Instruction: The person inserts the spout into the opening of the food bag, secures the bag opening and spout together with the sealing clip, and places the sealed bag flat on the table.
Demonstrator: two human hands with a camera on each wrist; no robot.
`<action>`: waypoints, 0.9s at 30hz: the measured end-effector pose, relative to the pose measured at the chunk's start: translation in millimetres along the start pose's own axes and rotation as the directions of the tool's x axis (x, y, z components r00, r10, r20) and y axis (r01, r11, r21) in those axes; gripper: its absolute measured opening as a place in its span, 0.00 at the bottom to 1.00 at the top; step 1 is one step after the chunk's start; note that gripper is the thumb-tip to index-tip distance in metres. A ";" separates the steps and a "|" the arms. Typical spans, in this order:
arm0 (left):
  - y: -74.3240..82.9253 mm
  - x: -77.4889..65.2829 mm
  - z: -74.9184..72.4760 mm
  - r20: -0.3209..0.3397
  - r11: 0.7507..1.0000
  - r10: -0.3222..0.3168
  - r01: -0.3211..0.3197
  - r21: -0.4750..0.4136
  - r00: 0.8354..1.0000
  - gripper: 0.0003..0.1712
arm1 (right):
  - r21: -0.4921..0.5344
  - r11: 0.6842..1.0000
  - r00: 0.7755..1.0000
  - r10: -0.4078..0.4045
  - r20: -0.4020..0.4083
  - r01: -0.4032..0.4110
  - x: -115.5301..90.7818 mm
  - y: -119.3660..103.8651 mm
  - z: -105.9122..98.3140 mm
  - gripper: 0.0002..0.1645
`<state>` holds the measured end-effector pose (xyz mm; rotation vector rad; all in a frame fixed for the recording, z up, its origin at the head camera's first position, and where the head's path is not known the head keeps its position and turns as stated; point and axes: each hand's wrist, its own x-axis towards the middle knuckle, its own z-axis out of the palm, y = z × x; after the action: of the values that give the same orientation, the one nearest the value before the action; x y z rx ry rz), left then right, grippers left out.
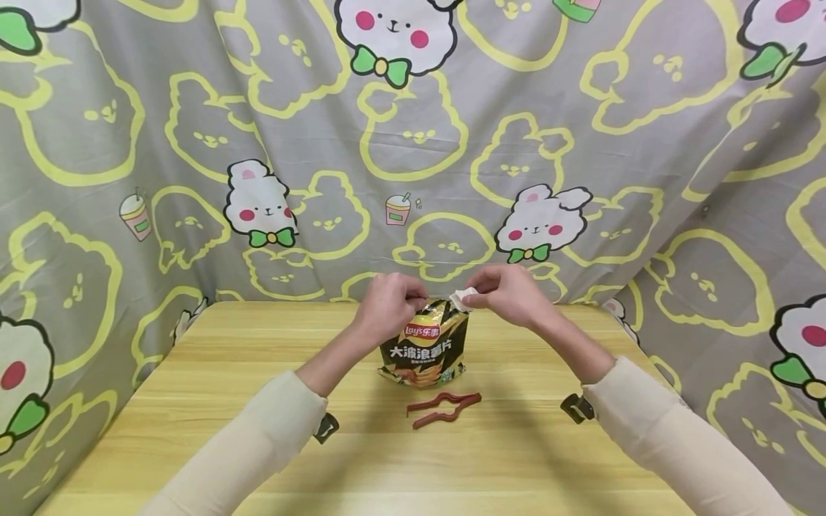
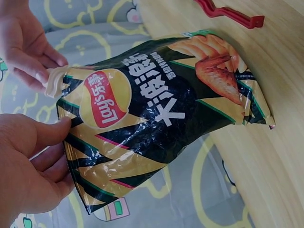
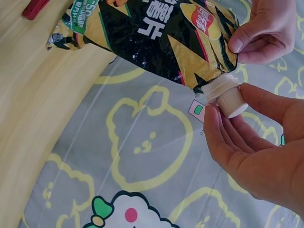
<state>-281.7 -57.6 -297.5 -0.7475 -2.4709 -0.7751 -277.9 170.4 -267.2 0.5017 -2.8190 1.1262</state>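
A black and gold bag of Lay's chips (image 1: 419,355) stands upright on the table. My left hand (image 1: 387,304) pinches its top edge between thumb and fingers, with the thumb (image 2: 54,130) on the printed front. At the bag's other top corner, my right hand (image 1: 510,295) holds a white piece with a round cap and wider collar (image 3: 232,100) between thumb and fingertips. The collar meets the bag's corner, hiding part of that edge. In front of the bag lies a red two-armed plastic tool (image 1: 452,410), its arms spread apart.
The light wooden table (image 1: 245,401) extends around the bag on both sides. Behind it hangs a grey curtain (image 1: 310,265) with cartoon rabbits. Dark camera mounts (image 1: 577,408) sit at both wrists.
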 end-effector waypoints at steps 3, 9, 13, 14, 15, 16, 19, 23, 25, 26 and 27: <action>0.4 0.2 -0.2 0.004 1.000 0.000 0.000 -0.001 1.000 0.09 | 0.011 1.000 1.000 -0.001 0.000 0.001 0.0 2.1 0.9 0.14; 0.2 0.8 -0.3 0.010 1.000 -0.012 0.012 -0.003 1.000 0.10 | 0.041 0.999 1.000 0.001 0.016 -0.002 0.0 5.1 2.8 0.15; -0.2 0.9 -0.2 0.012 1.000 -0.015 0.015 -0.004 1.000 0.10 | 0.048 0.999 1.000 0.015 0.027 -0.016 -0.1 6.8 3.5 0.16; -0.1 0.8 -0.3 0.013 1.000 -0.016 0.016 -0.004 1.000 0.10 | 0.045 0.999 0.999 0.015 0.029 -0.016 0.0 7.4 3.8 0.16; -0.1 0.8 -0.4 0.014 1.000 -0.018 0.018 -0.005 1.000 0.10 | 0.044 0.999 0.999 0.012 0.032 -0.014 0.2 8.1 4.2 0.16; 0.0 0.7 -0.7 0.013 1.000 -0.018 0.018 -0.004 1.000 0.10 | 0.041 0.999 0.999 0.010 0.033 -0.012 0.4 9.1 4.6 0.17; 0.1 0.8 -0.7 0.012 1.000 -0.017 0.017 -0.006 1.000 0.10 | 0.028 1.000 0.999 0.002 0.032 -0.002 1.0 12.2 5.6 0.18; -0.2 0.9 -0.8 0.009 1.000 -0.015 0.015 -0.006 1.000 0.10 | 0.021 1.000 1.000 -0.003 0.025 0.003 0.8 13.5 6.6 0.18; -0.4 0.9 -0.9 0.008 1.000 -0.014 0.014 -0.004 1.000 0.10 | 0.026 1.000 1.000 -0.008 0.026 0.007 1.0 13.5 6.9 0.17; -0.4 0.9 -1.0 0.008 1.000 -0.013 0.013 -0.002 1.000 0.10 | 0.031 0.999 1.000 -0.011 0.028 0.010 1.0 13.4 7.0 0.17; -0.4 0.9 -1.1 0.007 1.000 -0.012 0.012 -0.002 1.000 0.10 | 0.035 0.999 0.999 -0.014 0.031 0.013 0.9 13.3 7.0 0.17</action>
<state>-282.3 -58.2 -296.3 -0.7377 -2.4829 -0.7802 -282.7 174.5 -281.0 0.5440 -2.8222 1.1774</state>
